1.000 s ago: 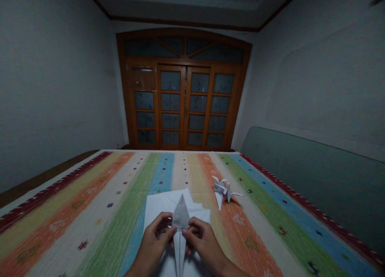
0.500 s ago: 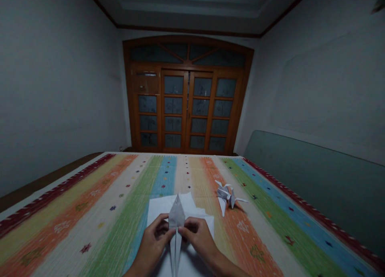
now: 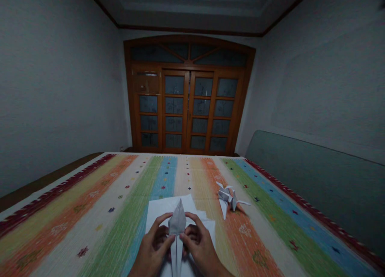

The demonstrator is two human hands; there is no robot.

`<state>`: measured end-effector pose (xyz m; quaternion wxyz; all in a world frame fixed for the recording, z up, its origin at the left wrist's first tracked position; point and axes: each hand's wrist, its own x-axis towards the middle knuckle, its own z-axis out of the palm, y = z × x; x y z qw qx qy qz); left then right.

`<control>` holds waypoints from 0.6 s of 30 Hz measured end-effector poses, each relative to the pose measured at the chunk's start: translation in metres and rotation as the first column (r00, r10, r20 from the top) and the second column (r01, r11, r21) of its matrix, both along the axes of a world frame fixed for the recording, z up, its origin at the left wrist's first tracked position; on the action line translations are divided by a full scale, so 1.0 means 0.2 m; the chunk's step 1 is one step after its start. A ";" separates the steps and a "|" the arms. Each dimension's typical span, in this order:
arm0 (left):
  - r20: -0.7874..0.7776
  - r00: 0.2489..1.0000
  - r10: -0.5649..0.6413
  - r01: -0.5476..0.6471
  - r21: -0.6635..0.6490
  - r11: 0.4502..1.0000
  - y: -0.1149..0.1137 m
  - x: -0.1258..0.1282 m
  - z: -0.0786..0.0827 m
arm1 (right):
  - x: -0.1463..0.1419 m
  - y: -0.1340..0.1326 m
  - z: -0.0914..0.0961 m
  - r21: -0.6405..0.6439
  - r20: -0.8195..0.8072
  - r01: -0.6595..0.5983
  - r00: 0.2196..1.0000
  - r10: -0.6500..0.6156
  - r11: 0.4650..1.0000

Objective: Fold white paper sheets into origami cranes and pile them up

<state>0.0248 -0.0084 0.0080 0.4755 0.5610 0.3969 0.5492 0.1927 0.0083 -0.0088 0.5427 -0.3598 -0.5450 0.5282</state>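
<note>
- Here's the room, dim and plain, with grey plastered walls (image 3: 54,92) rising on both sides toward a stepped ceiling (image 3: 192,12).
- Straight ahead, tall wooden glazed double doors (image 3: 186,108) are filling the far wall under an arched fanlight (image 3: 189,54).
- Along the right side, a long grey-green padded panel (image 3: 313,188) is leaning against the wall beside the bed-like surface.
- Across that surface, a striped rug (image 3: 75,212) is spreading out in green, blue, orange and cream bands, with a dark red border along its left and right edges.
- Toward the rug's near edge, loose white paper sheets (image 3: 159,214) are lying in a rough overlapping stack, just left of the middle.
- Over those sheets, a folded grey-white paper model (image 3: 177,225) is standing with its pointed tip aimed at the doors and its long narrow tail dropping toward the bottom of the view; whether it's touching the sheets, I can't tell.
- The left hand (image 3: 153,245) is pinching the model's left side, fingers curled and thumb pressing in.
- The right hand (image 3: 200,245) is gripping the right side the same way, partly closed.
- Just right of the sheets, a finished paper crane (image 3: 230,198) is sitting on the orange band, untouched.
</note>
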 end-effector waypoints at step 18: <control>-0.017 1.000 -0.025 0.026 0.083 0.996 -0.01 -0.02 0.01 | 0.02 -0.03 0.06 0.118 0.095 -0.014 0.995 0.003 0.993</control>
